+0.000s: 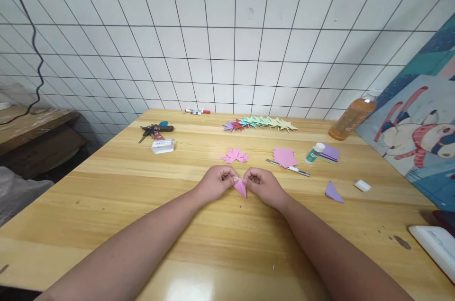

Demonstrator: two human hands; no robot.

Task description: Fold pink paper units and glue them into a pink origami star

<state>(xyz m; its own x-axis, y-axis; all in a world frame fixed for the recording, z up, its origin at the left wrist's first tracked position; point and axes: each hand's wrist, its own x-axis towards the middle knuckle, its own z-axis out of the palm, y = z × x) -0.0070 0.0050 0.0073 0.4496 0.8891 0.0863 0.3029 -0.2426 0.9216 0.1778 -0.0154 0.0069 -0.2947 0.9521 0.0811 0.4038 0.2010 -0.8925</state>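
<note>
The single view comes from a camera worn on the person's head, above the near side of the worktop [106,187], facing forward and tilted down. Both forearms [149,239] run in from the lower edge, placing the left hand [216,183] and right hand [266,188] near mid-frame, fairly close. Beyond, the wide view reaches the tiled wall [220,45] squarely ahead and a painted panel [423,140] at right.

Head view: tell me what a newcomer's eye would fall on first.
Probably the left hand and right hand, pinching a folded pink paper between them over the middle of the table. Next, the row of pointed paper shapes, purple through pale yellow, at the back near the tiled wall. Then the bottle of amber liquid at the right rear, beside a colourful picture.
</note>
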